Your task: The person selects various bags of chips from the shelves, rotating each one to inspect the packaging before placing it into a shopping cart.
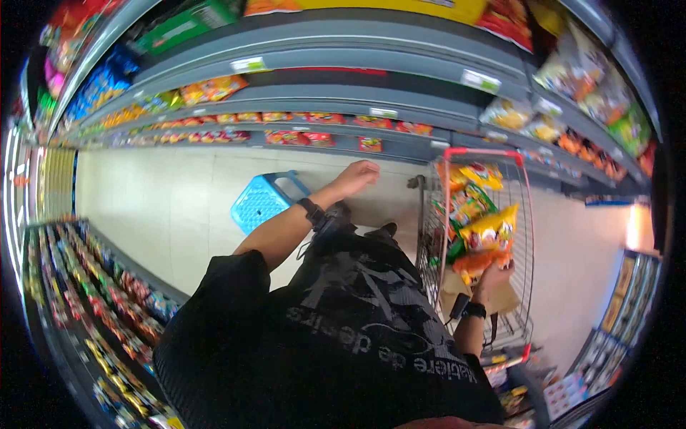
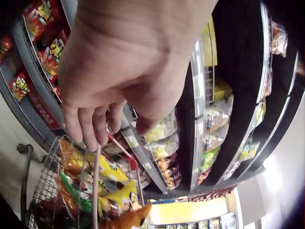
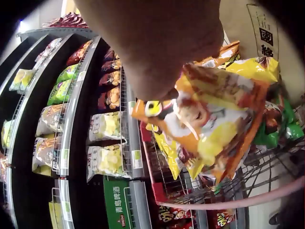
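My right hand (image 1: 495, 277) grips an orange snack bag (image 3: 205, 119) over the shopping cart (image 1: 527, 214); its fingers are mostly hidden behind the wrist in the right wrist view. Under and around that bag lie yellow snack bags (image 1: 491, 229), and a green one (image 1: 471, 204) sits farther forward in the cart. My left hand (image 1: 357, 177) hovers in the air with loosely bent fingers, holding nothing, between the cart and the lower shelves. From the left wrist view, its fingertips overlap the cart's pink rim (image 2: 96, 176).
Shelves of bagged snacks (image 1: 300, 137) run along the front. A light blue plastic stool (image 1: 261, 205) stands on the floor to the left. Cardboard (image 1: 504, 299) lies in the cart's near end. Another packed shelf (image 1: 107, 293) is at the left rear.
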`<state>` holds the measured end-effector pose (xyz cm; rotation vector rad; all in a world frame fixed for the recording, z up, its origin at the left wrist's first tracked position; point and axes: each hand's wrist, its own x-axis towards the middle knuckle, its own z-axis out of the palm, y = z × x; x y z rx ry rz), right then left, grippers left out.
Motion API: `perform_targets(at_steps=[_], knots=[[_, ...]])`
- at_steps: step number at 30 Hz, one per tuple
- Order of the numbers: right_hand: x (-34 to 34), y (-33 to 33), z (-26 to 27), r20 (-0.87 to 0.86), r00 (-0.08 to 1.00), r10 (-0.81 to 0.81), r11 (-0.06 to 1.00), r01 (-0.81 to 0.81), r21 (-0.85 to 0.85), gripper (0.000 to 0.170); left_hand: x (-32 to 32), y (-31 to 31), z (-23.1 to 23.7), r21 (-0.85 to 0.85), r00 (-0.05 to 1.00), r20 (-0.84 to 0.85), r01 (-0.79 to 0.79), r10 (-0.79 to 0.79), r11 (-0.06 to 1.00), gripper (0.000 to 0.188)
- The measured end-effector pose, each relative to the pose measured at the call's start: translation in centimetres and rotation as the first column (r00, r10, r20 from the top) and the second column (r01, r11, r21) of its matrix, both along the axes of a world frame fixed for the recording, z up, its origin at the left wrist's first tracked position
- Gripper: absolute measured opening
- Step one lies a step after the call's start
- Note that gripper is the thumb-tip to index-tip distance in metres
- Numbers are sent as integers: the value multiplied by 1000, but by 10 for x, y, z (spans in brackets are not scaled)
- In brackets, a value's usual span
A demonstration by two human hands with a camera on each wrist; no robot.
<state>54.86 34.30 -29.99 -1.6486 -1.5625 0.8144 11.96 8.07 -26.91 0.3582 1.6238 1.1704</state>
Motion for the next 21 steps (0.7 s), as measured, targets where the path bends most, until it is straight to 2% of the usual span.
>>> perform_targets(at_steps=[2, 5, 6, 7, 8, 9, 11, 13, 15, 16, 17, 18, 20, 21], knots=[[-7, 12, -25, 34, 997, 75, 977, -81, 197, 52, -37, -32, -30, 45, 977, -94, -188, 192, 981, 30], [-90, -19, 31, -290, 946, 147, 987, -160, -21, 49, -105, -74, -29, 155, 861, -180, -453, 476, 878, 26], [-109, -22, 34, -207, 958, 197, 979, -202, -5, 47, -136, -93, -34, 209, 806, -307, -461, 505, 862, 25], [-126, -24, 35, -120, 963, 242, 970, -243, 9, 45, -168, -112, -41, 261, 734, -426, -459, 528, 849, 25], [-141, -26, 36, -31, 959, 281, 960, -281, 21, 43, -198, -127, -43, 343, 597, -494, -534, 632, 772, 27], [-154, -29, 28, -208, 925, 317, 947, -322, 14, 38, -224, -143, -44, 430, 441, -542, -585, 715, 687, 28], [-196, -51, 51, -135, 892, 431, 902, -426, 63, 36, -269, -175, 1, 339, 389, -560, -698, 732, 631, 33], [-229, -65, 60, -116, 831, 544, 839, -535, 100, 33, -328, -216, -6, 395, 206, -651, -730, 731, 558, 35], [-249, -77, 61, -204, 806, 555, 823, -567, 0, 33, -371, -243, 3, 491, -6, -709, -722, 705, 487, 36], [-259, -84, 64, -247, 796, 553, 813, -580, -49, 33, -399, -257, -8, 530, -44, -630, -754, 775, 388, 37], [-272, -97, 77, -210, 799, 564, 810, -585, -49, 30, -406, -259, 13, 522, -68, -602, -788, 796, 327, 38], [-277, -100, 74, -248, 772, 585, 794, -607, -19, 28, -432, -279, 8, 385, 56, -607, -852, 793, 355, 37], [-286, -106, 62, -324, 712, 623, 762, -646, 45, 25, -436, -273, 37, 555, -134, -666, -747, 734, 367, 35], [-292, -111, 66, -316, 731, 604, 771, -637, 1, 23, -455, -282, 29, 480, -56, -710, -768, 702, 424, 35]])
